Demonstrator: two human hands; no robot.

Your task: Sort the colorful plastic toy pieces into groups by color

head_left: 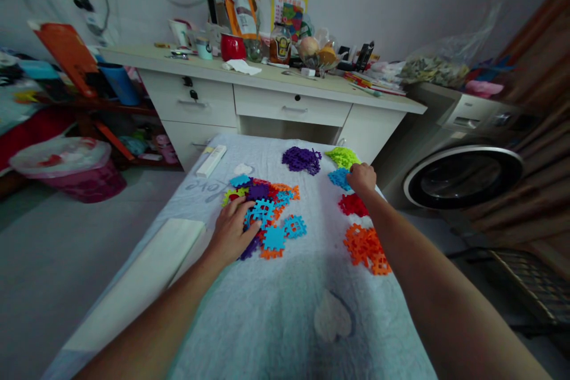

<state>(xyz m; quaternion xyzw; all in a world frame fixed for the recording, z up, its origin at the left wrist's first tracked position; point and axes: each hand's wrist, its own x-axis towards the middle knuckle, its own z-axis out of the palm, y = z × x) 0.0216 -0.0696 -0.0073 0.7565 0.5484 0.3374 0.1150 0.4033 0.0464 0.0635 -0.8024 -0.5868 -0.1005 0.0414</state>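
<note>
My left hand (pixel 234 228) is at the left edge of a mixed pile of interlocking plastic pieces, with a light blue square piece (pixel 263 210) between thumb and fingers. Blue, purple, red, orange and yellow-green pieces overlap in this pile; a blue piece with cut-outs (pixel 294 227) lies at its right edge. Over on the right, my right hand (pixel 363 178) is closed beside a small blue heap (pixel 339 179); its fingertips are hidden. Single-colour heaps lie around it: yellow-green (pixel 342 157) behind, red (pixel 353 205) and orange (pixel 366 248) nearer me, purple (pixel 301 159) to the left.
A pale cloth (pixel 276 314) covers the surface under the pieces. A white box (pixel 211 161) lies at its far left, a long white board (pixel 146 273) along its left side. Beyond stands a cluttered white desk (pixel 294 98); a washing machine (pixel 458 154) is to the right, a pink bin (pixel 80 175) left.
</note>
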